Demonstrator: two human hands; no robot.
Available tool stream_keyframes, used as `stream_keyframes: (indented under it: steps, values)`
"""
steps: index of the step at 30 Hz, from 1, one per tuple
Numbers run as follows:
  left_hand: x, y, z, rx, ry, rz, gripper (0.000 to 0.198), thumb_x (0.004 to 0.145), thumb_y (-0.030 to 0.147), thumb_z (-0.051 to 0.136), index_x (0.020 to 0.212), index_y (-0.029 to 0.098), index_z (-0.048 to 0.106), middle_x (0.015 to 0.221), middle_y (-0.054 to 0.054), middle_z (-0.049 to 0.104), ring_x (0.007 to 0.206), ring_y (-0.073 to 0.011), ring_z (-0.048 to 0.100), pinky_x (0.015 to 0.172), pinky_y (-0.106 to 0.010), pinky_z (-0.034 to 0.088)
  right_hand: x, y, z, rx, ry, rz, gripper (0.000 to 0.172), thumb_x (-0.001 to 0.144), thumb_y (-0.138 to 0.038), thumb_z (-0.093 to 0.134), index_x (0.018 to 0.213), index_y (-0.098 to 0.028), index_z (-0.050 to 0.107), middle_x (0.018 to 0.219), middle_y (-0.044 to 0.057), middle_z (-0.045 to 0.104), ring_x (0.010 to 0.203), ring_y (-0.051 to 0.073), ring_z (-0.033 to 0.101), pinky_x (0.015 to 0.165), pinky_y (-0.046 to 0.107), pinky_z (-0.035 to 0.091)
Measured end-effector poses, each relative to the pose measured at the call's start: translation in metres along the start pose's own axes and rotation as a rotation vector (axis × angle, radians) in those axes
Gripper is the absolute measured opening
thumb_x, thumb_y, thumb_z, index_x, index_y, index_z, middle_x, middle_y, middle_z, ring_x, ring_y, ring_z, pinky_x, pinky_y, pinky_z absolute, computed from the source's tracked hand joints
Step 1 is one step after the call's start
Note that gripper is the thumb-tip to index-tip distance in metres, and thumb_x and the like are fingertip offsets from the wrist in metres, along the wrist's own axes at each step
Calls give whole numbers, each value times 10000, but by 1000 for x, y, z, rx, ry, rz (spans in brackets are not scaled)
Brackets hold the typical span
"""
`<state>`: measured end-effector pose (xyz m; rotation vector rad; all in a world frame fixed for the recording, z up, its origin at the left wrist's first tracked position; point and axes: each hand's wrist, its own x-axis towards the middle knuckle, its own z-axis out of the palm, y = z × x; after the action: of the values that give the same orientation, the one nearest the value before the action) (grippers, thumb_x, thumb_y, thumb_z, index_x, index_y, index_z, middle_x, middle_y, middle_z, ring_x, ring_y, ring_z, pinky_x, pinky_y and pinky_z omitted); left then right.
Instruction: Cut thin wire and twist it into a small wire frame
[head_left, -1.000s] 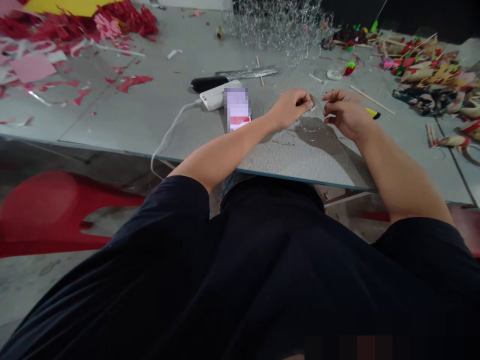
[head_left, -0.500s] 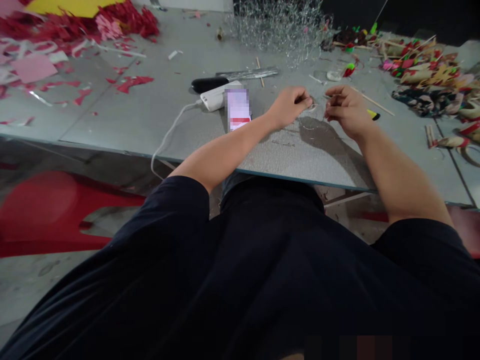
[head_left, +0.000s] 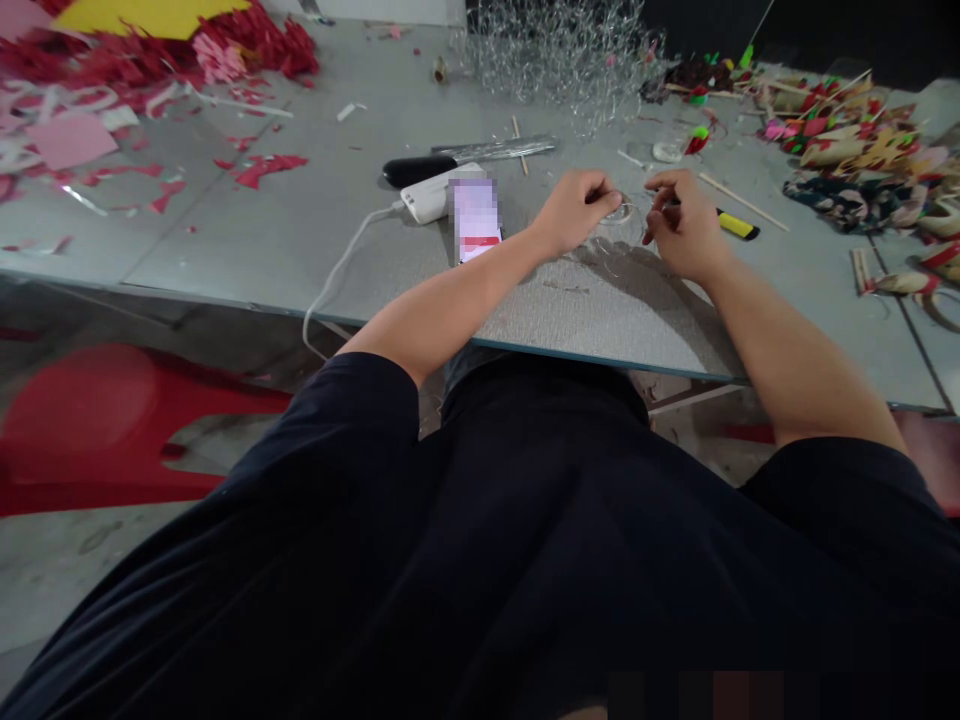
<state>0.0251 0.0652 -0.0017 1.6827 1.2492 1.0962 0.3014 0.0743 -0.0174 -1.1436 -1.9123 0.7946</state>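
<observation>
My left hand [head_left: 589, 205] is closed in a pinch on a small coil of thin, pale wire [head_left: 624, 212] just above the table. Faint loose strands curve below the coil toward my right hand. My right hand [head_left: 684, 222] hovers a short way to the right with its fingers curled in; whatever they grip is too fine to make out. Just beyond it on the table lies a yellow and black cutter knife [head_left: 739, 225]. A phone [head_left: 478, 215] with a lit screen rests near my left forearm, against a white power bank [head_left: 426, 200].
A black-handled tool [head_left: 420, 170] and a bundle of silvery strips [head_left: 499, 148] lie behind the phone. Tangled silver wire [head_left: 562, 60] is heaped at the back. Red paper scraps [head_left: 270, 168] cover the left, craft pieces [head_left: 847, 150] the right. A red stool [head_left: 82, 410] stands below left.
My right hand has shifted slightly left and its fingers have curled in more, uncovering more of the cutter knife. My left hand stays nearly in place, with more of the coil showing.
</observation>
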Motion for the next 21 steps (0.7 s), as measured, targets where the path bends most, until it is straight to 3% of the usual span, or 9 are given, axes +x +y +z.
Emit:
stream_keyframes:
  steps: [4, 7, 11, 16, 21]
  values:
    - [12, -16, 4, -7, -6, 55, 370, 1162, 368, 791, 831, 313, 634, 634, 15, 585, 684, -235, 652, 823, -460, 563, 3, 1, 3, 29, -12, 1, 530, 1013, -784, 1033, 1434, -613, 760, 1294, -41, 863, 1013, 299, 789, 907, 612, 685]
    - [18, -25, 6, -29, 12, 128, 391, 1187, 377, 748, 823, 307, 622, 661, 18, 579, 635, -210, 583, 773, -446, 519, 11, 12, 4, 65, -12, -58, 593, 930, -893, 1056, 1314, -521, 798, 1167, -14, 827, 921, 267, 753, 874, 606, 675]
    - [17, -23, 5, -22, 20, 68, 407, 1156, 432, 839, 817, 313, 648, 630, 18, 583, 663, -227, 629, 761, -446, 518, 15, 15, 3, 120, -65, 8, 587, 901, -875, 1088, 1306, -554, 811, 1057, -11, 841, 1022, 304, 734, 1021, 651, 666]
    - [15, -21, 3, -44, 12, 54, 432, 1168, 418, 873, 817, 317, 642, 601, 26, 552, 769, -226, 670, 793, -439, 512, 12, 0, 3, 150, -103, 78, 664, 800, -880, 1111, 1288, -549, 805, 956, -4, 827, 1081, 342, 704, 1098, 676, 642]
    - [17, -26, 4, -43, -12, 115, 408, 1226, 337, 757, 840, 317, 627, 664, 34, 566, 733, -193, 573, 771, -437, 455, 11, -12, 5, 71, -141, 101, 623, 900, -809, 1069, 1383, -495, 832, 962, 22, 848, 1127, 357, 696, 1121, 666, 613]
